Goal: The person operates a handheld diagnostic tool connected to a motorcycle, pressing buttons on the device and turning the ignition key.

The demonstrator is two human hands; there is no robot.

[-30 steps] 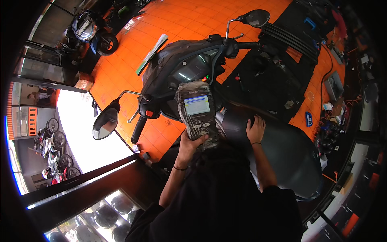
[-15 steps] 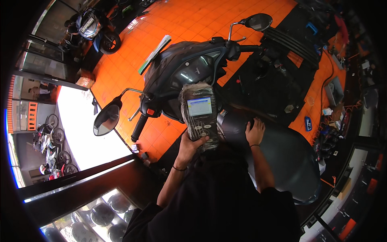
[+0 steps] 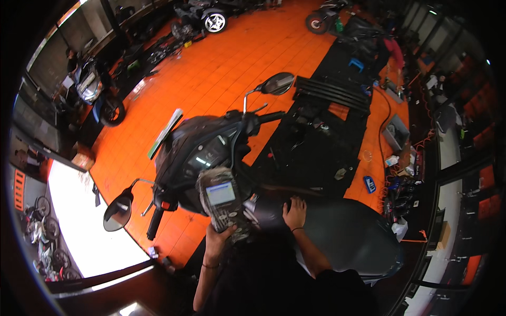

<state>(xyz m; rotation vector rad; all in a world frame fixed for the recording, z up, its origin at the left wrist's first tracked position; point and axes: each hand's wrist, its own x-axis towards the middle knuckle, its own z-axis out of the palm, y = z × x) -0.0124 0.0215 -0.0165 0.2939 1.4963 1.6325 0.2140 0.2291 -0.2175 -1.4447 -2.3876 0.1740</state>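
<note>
My left hand is closed around the lower end of a handheld diagnostic scanner, its thumb over the button area. Clear plastic film wraps the device, and its screen is lit. On the front part of a dark scooter seat, my right hand rests with its fingers stretched out, holding nothing. The scooter's dark front panel stands just beyond the scanner. To the left is its handlebar grip, below a round-edged mirror; the other mirror stands farther off.
Black matting with scattered parts lies on the orange tiled floor. At the right are a grey bin and a blue object. Another scooter is parked far left. A person in pinkish red is at the far right.
The view has swung up and to the right, so the scooter and both hands appear lower and farther left. My grip on the scanner and my right hand on the seat look unchanged.
</note>
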